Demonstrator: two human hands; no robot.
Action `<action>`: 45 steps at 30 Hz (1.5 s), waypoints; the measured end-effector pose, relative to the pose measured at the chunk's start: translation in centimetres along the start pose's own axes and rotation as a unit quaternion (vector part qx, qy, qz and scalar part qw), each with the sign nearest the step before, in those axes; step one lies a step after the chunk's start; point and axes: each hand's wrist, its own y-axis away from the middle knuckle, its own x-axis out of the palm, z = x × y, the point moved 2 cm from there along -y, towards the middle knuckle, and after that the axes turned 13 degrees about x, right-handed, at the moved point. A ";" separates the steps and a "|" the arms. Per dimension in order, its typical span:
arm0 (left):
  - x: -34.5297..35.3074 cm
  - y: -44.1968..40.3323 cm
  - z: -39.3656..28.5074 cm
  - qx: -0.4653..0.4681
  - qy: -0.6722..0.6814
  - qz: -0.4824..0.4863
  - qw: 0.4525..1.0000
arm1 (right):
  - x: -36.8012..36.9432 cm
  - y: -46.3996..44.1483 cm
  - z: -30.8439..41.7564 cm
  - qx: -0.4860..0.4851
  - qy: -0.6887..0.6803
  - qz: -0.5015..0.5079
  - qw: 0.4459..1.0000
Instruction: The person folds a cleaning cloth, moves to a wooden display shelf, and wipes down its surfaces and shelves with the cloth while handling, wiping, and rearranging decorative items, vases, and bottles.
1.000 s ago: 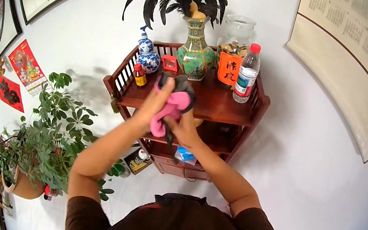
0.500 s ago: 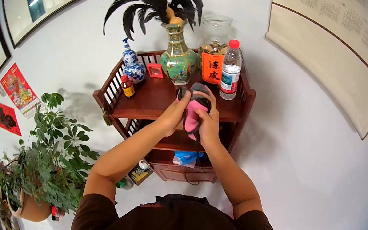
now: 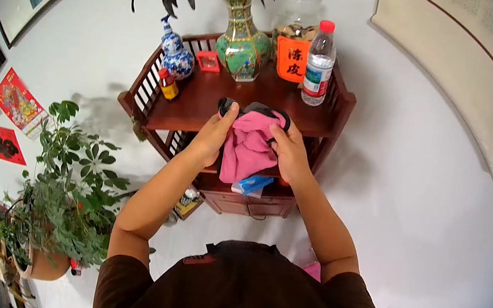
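Observation:
A pink cloth (image 3: 248, 148) with a dark grey back and black edging hangs partly unfolded between my hands, in front of the wooden shelf's top. My left hand (image 3: 214, 133) grips its left edge, thumb on the pink side. On the right edge, my right hand (image 3: 290, 154) pinches the cloth in the same way. Beyond the cloth, the shelf top (image 3: 203, 104) carries a green patterned vase (image 3: 244, 51), a plastic bottle with a red cap (image 3: 318, 69) and a small bottle with a yellow label (image 3: 168, 85).
A blue-and-white gourd-shaped bottle (image 3: 176, 57), a small red frame (image 3: 208, 61) and a glass jar with an orange label (image 3: 291, 59) also stand on the shelf. Left is a potted plant (image 3: 72, 192). A scroll (image 3: 463, 71) hangs at right. A blue-and-white packet (image 3: 252, 185) lies lower down.
The bunched cloth has been opened out, showing much more of its pink side, and my hands have moved apart. The camera view has tilted downward, so the shelf appears higher.

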 end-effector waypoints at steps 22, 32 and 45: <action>-1.5 9.6 1.5 0.023 0.115 -0.106 0.987 | -0.1 3.7 -1.9 0.223 -0.019 0.117 0.968; -4.0 11.9 -1.4 0.045 -0.113 -0.189 0.974 | -4.6 1.8 0.7 0.017 0.261 0.011 0.965; -7.1 9.7 -1.4 0.224 -0.170 -0.225 0.933 | -3.9 2.9 3.4 -0.184 0.623 0.177 0.739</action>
